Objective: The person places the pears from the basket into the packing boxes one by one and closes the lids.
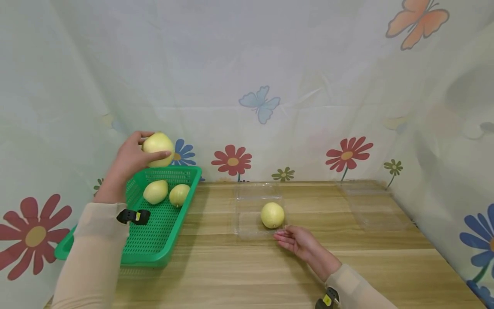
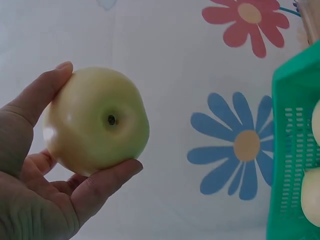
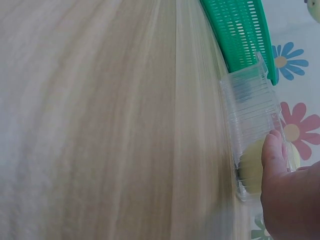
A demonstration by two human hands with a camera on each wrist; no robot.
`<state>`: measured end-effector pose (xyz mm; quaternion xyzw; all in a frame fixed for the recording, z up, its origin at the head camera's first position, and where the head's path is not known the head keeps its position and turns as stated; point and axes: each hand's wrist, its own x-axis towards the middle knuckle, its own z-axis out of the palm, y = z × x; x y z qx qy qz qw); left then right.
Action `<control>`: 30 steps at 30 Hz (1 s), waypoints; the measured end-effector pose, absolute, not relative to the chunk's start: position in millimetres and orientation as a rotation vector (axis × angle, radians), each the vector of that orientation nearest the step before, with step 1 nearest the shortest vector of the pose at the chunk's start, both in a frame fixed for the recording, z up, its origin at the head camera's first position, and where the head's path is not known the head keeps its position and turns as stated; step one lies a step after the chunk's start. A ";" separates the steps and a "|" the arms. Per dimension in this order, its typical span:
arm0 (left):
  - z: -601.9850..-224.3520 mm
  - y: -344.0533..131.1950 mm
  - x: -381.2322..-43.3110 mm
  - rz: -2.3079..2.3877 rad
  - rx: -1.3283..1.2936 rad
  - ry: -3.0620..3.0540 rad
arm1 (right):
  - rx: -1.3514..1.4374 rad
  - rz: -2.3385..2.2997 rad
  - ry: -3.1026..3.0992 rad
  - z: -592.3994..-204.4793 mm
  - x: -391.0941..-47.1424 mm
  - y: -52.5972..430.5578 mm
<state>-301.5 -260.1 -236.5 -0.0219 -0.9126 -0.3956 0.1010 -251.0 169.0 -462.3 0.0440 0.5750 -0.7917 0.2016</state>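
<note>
Up over the far end of the green basket [image 1: 170, 253], my left hand [image 1: 133, 152] grips a round, pale yellow pear [image 1: 159, 148]. The left wrist view shows the dark dimple of this pear [image 2: 111, 120], with the thumb on one side and fingers on the other. Two more pears lie in the basket, one paler [image 1: 156, 192] and one near its right wall [image 1: 179, 195]. A clear plastic box [image 1: 252, 231] holds another pear [image 1: 272, 215] in its right part. My right hand [image 1: 301, 244] pinches the front right corner of the box; some fingertips are hidden in the right wrist view.
A second clear plastic container [image 1: 380, 210] lies at the right back of the wooden table [image 1: 231, 274]. Behind and beside the table hangs a pale sheet [image 1: 193, 64] printed with flowers and butterflies. The basket stands at the table's left side.
</note>
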 end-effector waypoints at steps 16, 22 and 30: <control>-231.6 -213.9 -284.5 -1.218 -0.091 -2.653 | 0.125 -2.214 1.608 -459.7 -249.9 168.5; -237.0 -199.0 -278.2 -1.279 -0.095 -2.635 | 0.111 -2.218 1.599 -460.6 -249.1 168.8; -250.2 -181.4 -275.5 -1.367 -0.141 -2.606 | 0.118 -2.215 1.608 -461.0 -250.2 168.0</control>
